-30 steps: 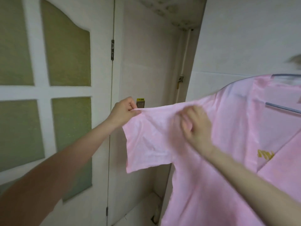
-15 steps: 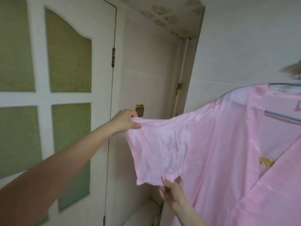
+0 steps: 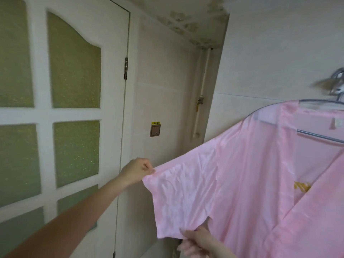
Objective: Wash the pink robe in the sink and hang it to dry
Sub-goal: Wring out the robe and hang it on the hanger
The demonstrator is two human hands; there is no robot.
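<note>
Left hand (image 3: pixel 136 171) pinching the sleeve's (image 3: pixel 182 198) top corner, right hand (image 3: pixel 199 243) gripping its bottom hem, pink robe (image 3: pixel 251 164) already up on the hanger (image 3: pixel 316 135), so a hard sideways tug could drag it off, or maybe unhook it, though the hook (image 3: pixel 337 84) is too blurry to judge.

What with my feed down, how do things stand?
Left hand pinches sleeve top corner. Right hand grips sleeve hem. Pink robe on hanger, sleeve stretched. Nothing obstructing.
</note>
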